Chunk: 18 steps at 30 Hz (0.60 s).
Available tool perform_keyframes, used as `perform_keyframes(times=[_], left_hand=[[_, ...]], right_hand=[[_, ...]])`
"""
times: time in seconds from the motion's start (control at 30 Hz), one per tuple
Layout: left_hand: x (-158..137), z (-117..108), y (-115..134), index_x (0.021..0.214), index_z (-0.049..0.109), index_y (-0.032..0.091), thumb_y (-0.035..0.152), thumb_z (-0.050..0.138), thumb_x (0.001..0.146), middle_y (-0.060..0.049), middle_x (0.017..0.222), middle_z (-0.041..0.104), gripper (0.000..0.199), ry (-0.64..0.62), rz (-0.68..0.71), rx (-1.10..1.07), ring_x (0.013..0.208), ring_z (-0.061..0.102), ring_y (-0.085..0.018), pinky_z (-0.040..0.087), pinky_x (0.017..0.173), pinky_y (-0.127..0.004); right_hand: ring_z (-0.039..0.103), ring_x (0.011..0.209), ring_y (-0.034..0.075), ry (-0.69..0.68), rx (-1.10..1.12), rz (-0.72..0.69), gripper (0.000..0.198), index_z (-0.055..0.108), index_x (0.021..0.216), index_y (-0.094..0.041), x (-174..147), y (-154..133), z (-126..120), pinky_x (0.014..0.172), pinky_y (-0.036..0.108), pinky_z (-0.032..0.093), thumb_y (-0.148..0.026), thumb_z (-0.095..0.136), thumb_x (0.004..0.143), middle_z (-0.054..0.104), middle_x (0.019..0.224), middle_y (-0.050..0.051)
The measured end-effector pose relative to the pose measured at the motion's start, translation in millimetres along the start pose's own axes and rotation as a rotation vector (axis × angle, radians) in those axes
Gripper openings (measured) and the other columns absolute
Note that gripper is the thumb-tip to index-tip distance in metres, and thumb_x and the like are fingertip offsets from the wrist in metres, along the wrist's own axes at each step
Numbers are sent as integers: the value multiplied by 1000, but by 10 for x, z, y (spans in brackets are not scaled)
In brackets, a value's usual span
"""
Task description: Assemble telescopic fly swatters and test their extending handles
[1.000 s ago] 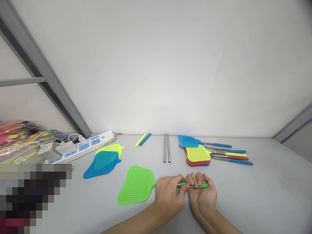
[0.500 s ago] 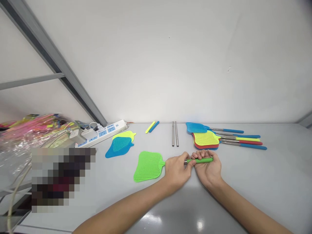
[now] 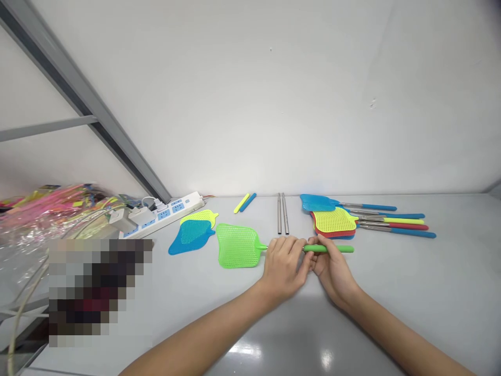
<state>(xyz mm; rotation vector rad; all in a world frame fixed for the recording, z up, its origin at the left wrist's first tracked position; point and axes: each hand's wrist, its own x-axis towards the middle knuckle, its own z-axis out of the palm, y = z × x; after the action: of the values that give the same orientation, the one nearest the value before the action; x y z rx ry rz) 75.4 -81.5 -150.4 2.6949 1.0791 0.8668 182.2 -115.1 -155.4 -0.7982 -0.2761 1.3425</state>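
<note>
In the head view, the green swatter head (image 3: 238, 246) is held in front of the body; whether the tabletop (image 3: 426, 282) is touched by it cannot be told. To the right of this head, its metal shaft (image 3: 263, 247) is enclosed by the left hand (image 3: 285, 263), and farther right the green handle (image 3: 342, 249) is held between thumb and fingers by the right hand (image 3: 332, 269).

Compared with half a second ago, the right hand has been turned: the palm was shown upward with curled fingers, and now the handle's end is left free past the hand. From this it may be judged that the grip has been changed; handle and shaft appear joined, but how tightly cannot be told.

Left of the green head, a blue swatter head (image 3: 183, 244) is laid over a yellow swatter head (image 3: 203, 215). Behind it, two loose handles (image 3: 248, 202) are seen; behind and to the right, two metal tubes (image 3: 279, 214), then the pile of swatters (image 3: 334, 219).
</note>
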Motion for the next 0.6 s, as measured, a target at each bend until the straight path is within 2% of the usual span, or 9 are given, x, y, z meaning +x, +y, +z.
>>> perform_keyframes(times=[0.1, 0.17, 0.23, 0.27, 0.3, 0.37, 0.43, 0.53, 0.6], left_hand=[[-29, -19, 9, 102, 50, 18, 26, 39, 81, -7, 100, 53, 24, 77, 62, -24, 95, 45, -19, 32, 81, -33], [-71, -33, 43, 101, 51, 19, 23, 42, 79, -7, 101, 53, 24, 151, 187, -86, 97, 44, -19, 31, 84, -33], [-118, -36, 100, 95, 53, 20, 20, 43, 77, -5, 95, 55, 21, 179, 320, -237, 93, 47, -18, 32, 83, -33], [-137, -30, 131, 92, 54, 20, 20, 43, 77, -5, 92, 56, 19, 148, 321, -358, 89, 48, -17, 34, 81, -32], [-148, -18, 158, 88, 54, 20, 22, 44, 76, -5, 89, 56, 16, 106, 244, -526, 86, 49, -17, 36, 78, -31], [-138, 27, 181, 82, 54, 18, 30, 49, 74, -4, 79, 55, 14, 51, -67, -908, 73, 50, -15, 39, 67, -28], [-84, 86, 143, 78, 51, 17, 38, 49, 75, 0, 64, 51, 21, 92, -383, -1194, 57, 47, -11, 39, 56, -24], [43, 149, -25, 78, 46, 19, 49, 25, 82, 3, 58, 44, 37, 269, -520, -1294, 46, 41, -9, 35, 46, -22], [122, 152, -170, 74, 44, 19, 54, 23, 81, 3, 60, 44, 42, 423, -585, -1315, 48, 41, -8, 35, 48, -22]], right_hand=[[49, 55, 11, -12, 23, -22, 18, 60, 67, -16, 11, -37, -31, 49, 22, 41, -32, 52, 72, 58, 65, 0], [51, 55, 12, -12, 44, -26, 23, 62, 70, -14, 22, -81, -49, 52, 23, 42, -33, 49, 73, 60, 63, 2], [53, 58, 15, -46, 47, 12, 31, 64, 75, -11, 35, -137, -57, 55, 25, 43, -35, 45, 74, 61, 62, 5], [54, 61, 16, -68, 50, 30, 34, 64, 79, -10, 42, -166, -59, 56, 27, 43, -36, 43, 74, 62, 64, 7], [55, 63, 17, -91, 59, 42, 35, 64, 82, -10, 52, -192, -61, 57, 27, 44, -36, 42, 74, 63, 68, 9], [55, 65, 17, -130, 76, 43, 34, 64, 85, -10, 77, -230, -71, 57, 28, 43, -34, 41, 75, 64, 73, 11], [53, 61, 16, -138, 87, 32, 32, 64, 83, -10, 107, -240, -90, 54, 26, 43, -32, 43, 75, 63, 71, 11], [50, 54, 13, -111, 91, 25, 27, 64, 77, -10, 142, -217, -117, 50, 23, 41, -30, 46, 75, 60, 62, 9], [46, 50, 11, -100, 85, 36, 23, 64, 75, -11, 147, -194, -118, 47, 21, 39, -29, 48, 74, 57, 58, 6]])
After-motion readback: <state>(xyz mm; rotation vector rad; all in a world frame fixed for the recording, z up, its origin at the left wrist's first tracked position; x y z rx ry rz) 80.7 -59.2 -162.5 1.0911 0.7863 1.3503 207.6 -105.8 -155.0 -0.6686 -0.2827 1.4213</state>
